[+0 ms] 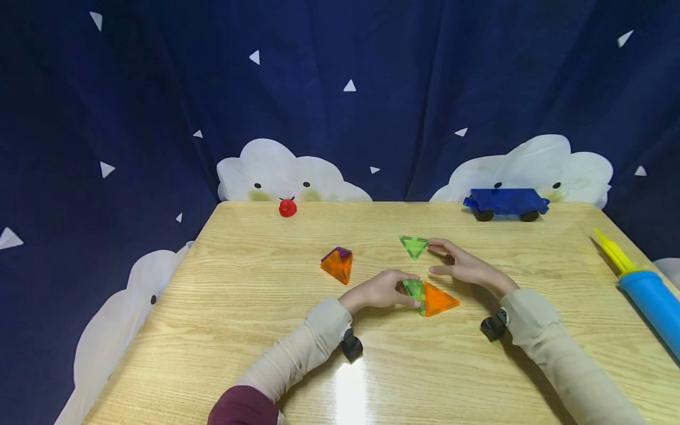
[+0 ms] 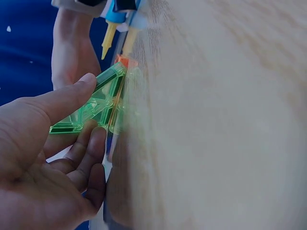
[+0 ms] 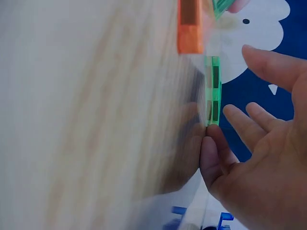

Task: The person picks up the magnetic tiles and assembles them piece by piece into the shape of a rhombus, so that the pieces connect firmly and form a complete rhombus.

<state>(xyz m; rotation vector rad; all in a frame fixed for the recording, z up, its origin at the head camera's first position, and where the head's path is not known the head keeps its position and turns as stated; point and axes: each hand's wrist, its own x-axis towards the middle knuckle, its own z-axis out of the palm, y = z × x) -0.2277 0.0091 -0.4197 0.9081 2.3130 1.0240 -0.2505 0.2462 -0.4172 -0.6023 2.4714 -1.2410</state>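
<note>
My left hand (image 1: 379, 290) pinches a see-through green triangle tile (image 1: 412, 289) between thumb and fingers; the left wrist view shows green frames (image 2: 106, 96) standing tilted up from the table. Against its right side lies an orange triangle tile (image 1: 441, 300). Farther back, a separate green triangle tile (image 1: 414, 246) lies flat. At that tile's right corner is my right hand (image 1: 467, 265), fingers spread and thumb apart. Seen from the right wrist, the low fingers reach the end of the flat green tile (image 3: 215, 91), though contact is hard to confirm.
Left of the hands stands a small orange and purple pyramid (image 1: 337, 264) of tiles. A red knob-like object (image 1: 287, 208) and a blue toy car (image 1: 507, 202) sit along the back edge. At the right edge lies a blue pump (image 1: 650, 304) with a yellow nozzle.
</note>
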